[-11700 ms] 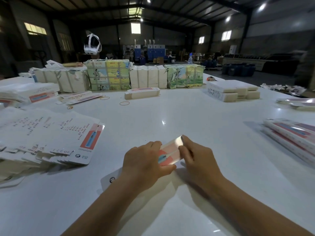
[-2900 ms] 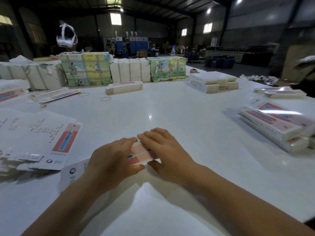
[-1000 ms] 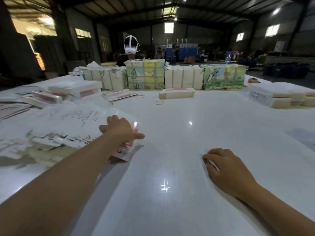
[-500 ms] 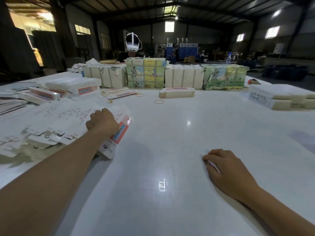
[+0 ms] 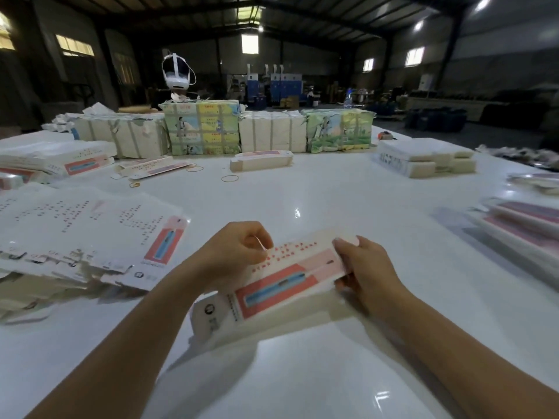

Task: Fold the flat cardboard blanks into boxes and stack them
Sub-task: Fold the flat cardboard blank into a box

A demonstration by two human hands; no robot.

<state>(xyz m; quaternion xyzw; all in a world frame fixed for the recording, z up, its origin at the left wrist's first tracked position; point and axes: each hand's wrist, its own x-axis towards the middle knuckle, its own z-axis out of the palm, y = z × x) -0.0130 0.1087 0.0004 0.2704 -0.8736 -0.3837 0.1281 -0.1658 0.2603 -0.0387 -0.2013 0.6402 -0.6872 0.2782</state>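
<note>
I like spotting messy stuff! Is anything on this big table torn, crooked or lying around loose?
Yes. The paper wrap on the far-left bundle is torn and ragged on top. Three rubber bands lie loose on the table. The pile of flat blanks at left has slid into an uneven fan.

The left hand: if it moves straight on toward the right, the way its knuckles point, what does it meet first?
The left hand already pinches the flat blank. Going straight on across that card, it would probably meet the right hand, which holds the opposite end. Depth is unclear.
</note>
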